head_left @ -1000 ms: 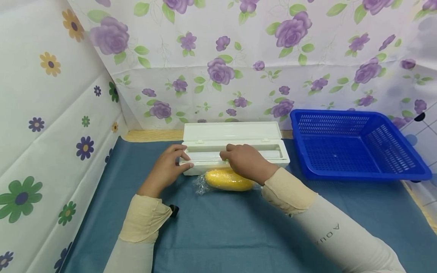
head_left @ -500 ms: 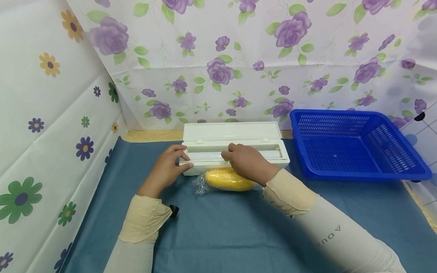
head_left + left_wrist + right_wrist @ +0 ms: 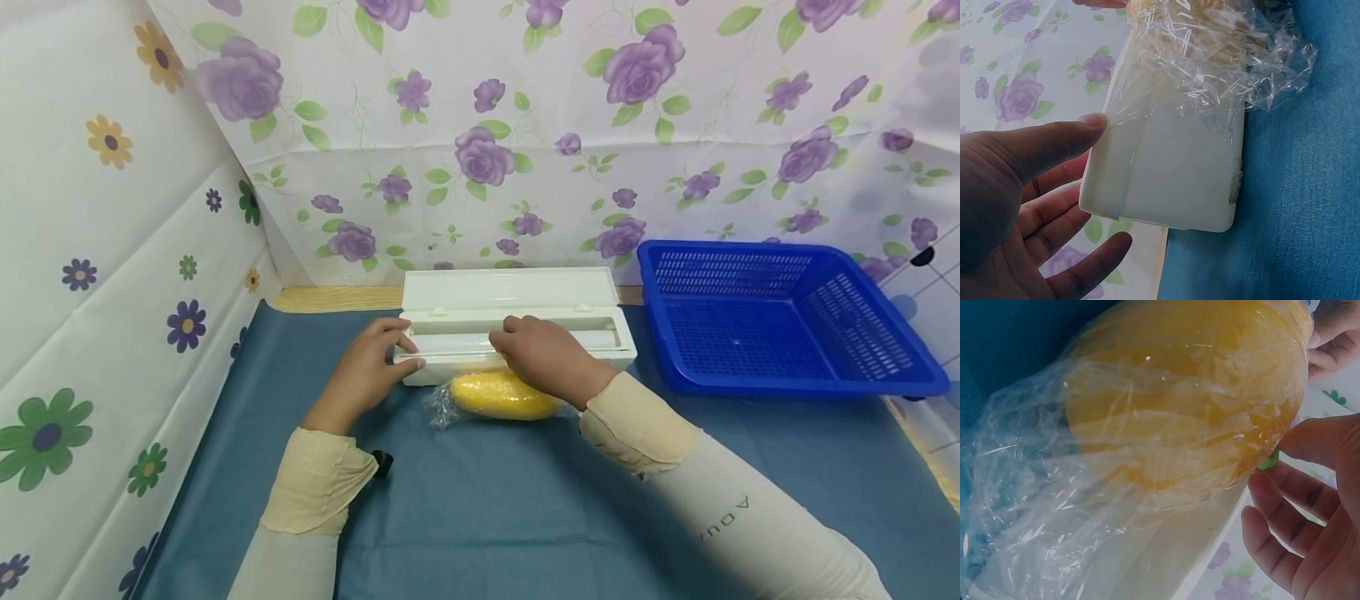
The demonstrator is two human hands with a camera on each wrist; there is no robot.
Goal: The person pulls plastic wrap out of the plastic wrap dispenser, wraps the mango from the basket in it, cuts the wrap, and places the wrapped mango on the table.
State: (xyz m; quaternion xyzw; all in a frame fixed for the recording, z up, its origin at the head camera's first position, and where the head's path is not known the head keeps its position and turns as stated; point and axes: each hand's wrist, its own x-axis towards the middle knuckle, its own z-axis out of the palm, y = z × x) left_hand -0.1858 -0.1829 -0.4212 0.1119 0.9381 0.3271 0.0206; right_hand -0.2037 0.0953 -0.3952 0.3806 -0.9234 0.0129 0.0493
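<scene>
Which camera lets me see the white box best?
The head view: the white box shows almost whole, lid open, white roll inside, though the right hand covers part. The left wrist view shows mainly one end; the right wrist view, a piece behind the wrapped yellow object.

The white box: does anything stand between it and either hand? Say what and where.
Nothing visible does: the left hand holds the white box by its left end, and the right hand pinches a green tab at its front edge. The yellow thing lies in front of the box, but the right hand reaches over it.
</scene>
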